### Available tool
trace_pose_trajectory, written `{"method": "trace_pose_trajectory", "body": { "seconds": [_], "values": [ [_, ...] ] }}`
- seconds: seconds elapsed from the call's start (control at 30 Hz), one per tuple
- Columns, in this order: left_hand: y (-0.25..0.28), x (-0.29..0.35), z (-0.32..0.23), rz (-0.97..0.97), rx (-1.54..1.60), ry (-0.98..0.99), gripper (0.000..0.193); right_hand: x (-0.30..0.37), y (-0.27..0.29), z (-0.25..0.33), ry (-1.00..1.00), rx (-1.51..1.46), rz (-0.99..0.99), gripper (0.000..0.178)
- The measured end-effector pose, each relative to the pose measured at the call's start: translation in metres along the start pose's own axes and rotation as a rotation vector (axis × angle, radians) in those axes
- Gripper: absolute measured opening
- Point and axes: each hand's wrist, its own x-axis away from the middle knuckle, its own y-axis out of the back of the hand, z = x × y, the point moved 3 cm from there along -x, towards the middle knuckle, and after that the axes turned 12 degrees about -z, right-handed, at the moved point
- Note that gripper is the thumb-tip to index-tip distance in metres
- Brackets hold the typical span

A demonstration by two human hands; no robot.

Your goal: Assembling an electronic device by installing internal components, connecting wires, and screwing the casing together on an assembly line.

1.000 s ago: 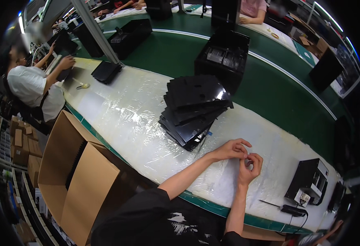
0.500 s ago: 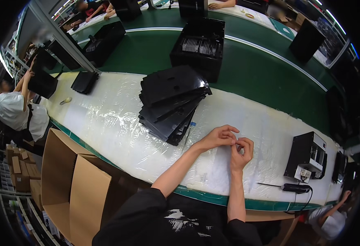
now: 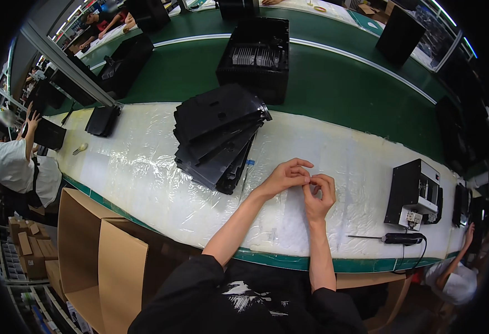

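Note:
Both my hands meet over the film-covered white bench (image 3: 278,228), right of a stack of black plastic panels (image 3: 216,117). My left hand (image 3: 286,177) has thumb and fingertips pinched together. The curled fingers of my right hand (image 3: 319,195) touch those fingertips. Anything between them is too small or too hidden to make out. The panels lie fanned out in a messy pile, apart from my hands. A small blue-ended item (image 3: 250,163) lies beside the pile. Farther right rests an electric screwdriver (image 3: 401,239) with a long thin bit and a cord.
A black and silver machine (image 3: 415,195) stands at the bench's right. Beyond the bench, a black case (image 3: 255,58) sits on the green conveyor (image 3: 333,83). An open cardboard box (image 3: 123,267) stands below the left edge. A co-worker (image 3: 19,161) handles a black case at far left.
The whole view has shifted slightly, moving the panels and case leftward in the picture. My hands stay fingertip to fingertip. The co-worker at far left has moved their hands.

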Motion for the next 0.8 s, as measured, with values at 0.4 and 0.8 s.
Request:
{"method": "trace_pose_trajectory", "body": {
  "seconds": [0.4,0.8],
  "values": [
    [-0.019,0.064,-0.040,-0.226,-0.616,-0.201,0.024,-0.003,-0.003,-0.020,-0.407,0.027,0.096,0.014],
    [0.185,0.193,-0.107,-1.308,0.516,-0.909,0.035,0.040,-0.071,0.010,-0.475,-0.429,0.537,0.023]
  ]
}}
